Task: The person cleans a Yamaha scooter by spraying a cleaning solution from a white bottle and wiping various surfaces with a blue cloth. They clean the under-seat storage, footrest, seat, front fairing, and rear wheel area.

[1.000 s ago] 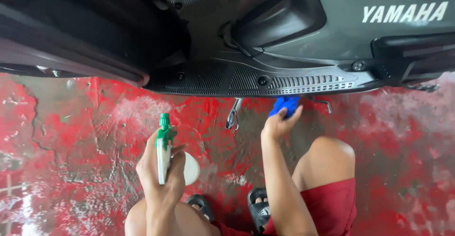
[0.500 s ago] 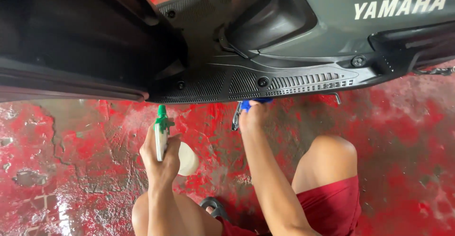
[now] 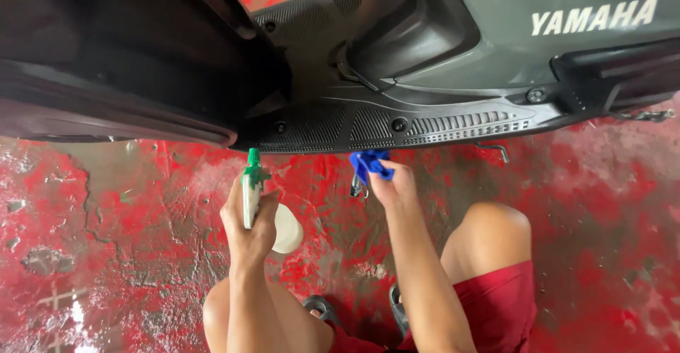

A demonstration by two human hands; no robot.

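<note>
The left hand [image 3: 249, 231] wraps a white spray bottle [image 3: 268, 215] with a green nozzle, its grip pressed around the neck, aimed at the scooter's footboard edge [image 3: 397, 127]. The right hand [image 3: 394, 186] pinches a blue cloth [image 3: 370, 163] against that edge, just beside the stand [image 3: 358, 187]. The red floor [image 3: 142, 254] looks wet, so a crouched foot could slip. Spray might miss and hit the cloth hand.

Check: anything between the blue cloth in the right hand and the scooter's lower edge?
Nothing visible. The right hand holds the blue cloth right up at the ribbed lower edge of the scooter. A small metal bracket hangs just below the cloth, not between. The left hand holds a spray bottle off to the side.
</note>
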